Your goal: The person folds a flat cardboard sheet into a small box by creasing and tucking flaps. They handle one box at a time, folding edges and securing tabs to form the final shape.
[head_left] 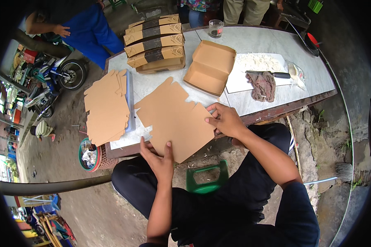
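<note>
A flat, die-cut brown cardboard box blank slants over the near edge of the table, its notched sides unfolded. My right hand pinches its right corner, thumb on top and fingers underneath. At the near left edge, my left hand grips it with the thumb over the face; some fingers are hidden behind. Just beyond the blank, a folded brown box lies with its lid open. On the left rests a stack of similar flat blanks.
Closed boxes with dark bands are stacked at the back, near a drinking glass. To the right, a white board bears pale shreds, a rag and a black-handled tool. A green stool stands below. People stand beyond the table.
</note>
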`<move>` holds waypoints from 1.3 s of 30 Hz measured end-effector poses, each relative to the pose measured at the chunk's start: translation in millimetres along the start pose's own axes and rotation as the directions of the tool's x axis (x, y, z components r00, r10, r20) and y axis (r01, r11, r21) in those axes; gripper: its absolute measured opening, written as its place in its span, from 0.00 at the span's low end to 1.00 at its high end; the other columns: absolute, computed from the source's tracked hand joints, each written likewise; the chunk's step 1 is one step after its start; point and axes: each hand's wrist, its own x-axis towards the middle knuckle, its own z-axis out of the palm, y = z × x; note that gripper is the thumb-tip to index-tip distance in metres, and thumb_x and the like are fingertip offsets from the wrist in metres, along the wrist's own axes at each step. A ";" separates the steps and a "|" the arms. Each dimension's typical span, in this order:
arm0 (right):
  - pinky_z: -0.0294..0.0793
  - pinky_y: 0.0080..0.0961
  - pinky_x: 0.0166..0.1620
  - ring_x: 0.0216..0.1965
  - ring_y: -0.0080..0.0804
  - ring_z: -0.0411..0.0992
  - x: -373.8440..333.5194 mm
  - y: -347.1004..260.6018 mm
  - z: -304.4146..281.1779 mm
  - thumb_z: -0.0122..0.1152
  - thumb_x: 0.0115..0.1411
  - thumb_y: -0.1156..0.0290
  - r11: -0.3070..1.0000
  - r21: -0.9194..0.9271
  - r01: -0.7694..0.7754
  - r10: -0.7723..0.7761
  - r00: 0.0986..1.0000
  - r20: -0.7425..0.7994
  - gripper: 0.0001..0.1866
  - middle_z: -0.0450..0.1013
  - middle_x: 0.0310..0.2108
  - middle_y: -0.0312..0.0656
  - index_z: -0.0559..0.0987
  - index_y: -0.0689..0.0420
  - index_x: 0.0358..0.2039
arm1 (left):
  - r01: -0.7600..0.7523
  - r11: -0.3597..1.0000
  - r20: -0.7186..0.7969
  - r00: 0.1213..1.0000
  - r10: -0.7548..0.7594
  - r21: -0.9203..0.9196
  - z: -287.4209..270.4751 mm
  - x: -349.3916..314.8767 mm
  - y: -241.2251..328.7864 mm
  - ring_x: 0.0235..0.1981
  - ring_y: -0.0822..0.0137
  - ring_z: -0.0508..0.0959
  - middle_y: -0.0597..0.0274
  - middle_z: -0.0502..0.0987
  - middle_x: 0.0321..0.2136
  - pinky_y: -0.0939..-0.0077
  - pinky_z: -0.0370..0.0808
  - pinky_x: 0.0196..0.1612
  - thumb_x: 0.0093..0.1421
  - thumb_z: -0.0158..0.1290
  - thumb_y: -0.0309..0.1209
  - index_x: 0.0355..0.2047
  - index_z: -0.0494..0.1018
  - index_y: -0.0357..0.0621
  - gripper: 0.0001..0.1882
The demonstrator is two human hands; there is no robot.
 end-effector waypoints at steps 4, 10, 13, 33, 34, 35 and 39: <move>0.82 0.31 0.33 0.27 0.34 0.83 11.1 15.1 -0.7 0.72 0.63 0.71 0.995 -0.095 0.044 -0.057 0.988 -0.141 0.18 0.82 0.28 0.44 0.82 0.63 0.51 | -0.437 0.837 0.268 0.893 0.360 0.331 2.2 18.4 36.8 0.66 0.42 0.69 0.37 0.69 0.64 0.51 0.64 0.69 0.67 0.60 0.28 0.68 0.67 0.35 0.30; 0.81 0.37 0.39 0.31 0.43 0.81 7.0 2.9 17.0 0.74 0.57 0.72 0.948 -0.256 0.189 -0.250 0.940 -0.231 0.20 0.82 0.33 0.46 0.84 0.58 0.52 | -0.734 0.641 0.710 0.573 0.409 0.224 28.8 70.7 18.0 0.67 0.45 0.69 0.43 0.68 0.69 0.45 0.67 0.65 0.69 0.59 0.38 0.64 0.74 0.39 0.26; 0.80 0.38 0.42 0.36 0.44 0.81 -0.2 2.3 26.1 0.73 0.57 0.74 0.906 -0.328 0.268 -0.355 0.903 -0.241 0.22 0.82 0.41 0.47 0.83 0.58 0.54 | -0.763 0.597 0.757 0.537 0.373 0.247 28.7 76.9 27.6 0.67 0.48 0.70 0.48 0.69 0.69 0.48 0.69 0.63 0.68 0.59 0.38 0.63 0.75 0.40 0.26; 0.38 0.50 0.81 0.80 0.54 0.47 -21.7 -3.0 63.9 0.55 0.69 0.51 0.465 -0.747 0.475 -0.417 0.862 0.289 0.46 0.49 0.78 0.62 0.55 0.70 0.76 | -0.357 0.921 0.705 0.694 0.147 0.160 23.4 114.0 39.0 0.59 0.45 0.78 0.47 0.80 0.58 0.52 0.76 0.59 0.61 0.52 0.14 0.56 0.78 0.39 0.22; 0.38 0.50 0.81 0.80 0.54 0.46 -20.6 -5.2 64.9 0.55 0.68 0.50 0.483 -0.733 0.478 -0.412 0.863 0.292 0.47 0.49 0.79 0.62 0.55 0.71 0.76 | -0.419 0.899 0.684 0.694 0.225 0.129 25.0 111.6 36.2 0.59 0.46 0.78 0.48 0.80 0.59 0.53 0.76 0.60 0.62 0.53 0.15 0.56 0.78 0.39 0.22; 0.37 0.49 0.81 0.81 0.54 0.45 -20.0 -6.2 65.1 0.55 0.68 0.49 0.501 -0.720 0.480 -0.407 0.865 0.294 0.48 0.48 0.79 0.62 0.55 0.72 0.76 | -0.481 0.871 0.661 0.686 0.303 0.100 26.7 108.4 33.9 0.59 0.47 0.78 0.49 0.79 0.59 0.53 0.76 0.60 0.62 0.54 0.16 0.56 0.78 0.40 0.21; 0.39 0.49 0.81 0.80 0.53 0.46 -16.4 -9.9 58.0 0.56 0.67 0.49 0.517 -0.698 0.496 -0.399 0.861 0.316 0.49 0.50 0.78 0.62 0.55 0.73 0.75 | -0.647 0.734 0.705 0.619 0.346 0.208 29.1 97.1 32.4 0.61 0.51 0.76 0.54 0.78 0.62 0.55 0.76 0.61 0.62 0.58 0.20 0.57 0.80 0.40 0.21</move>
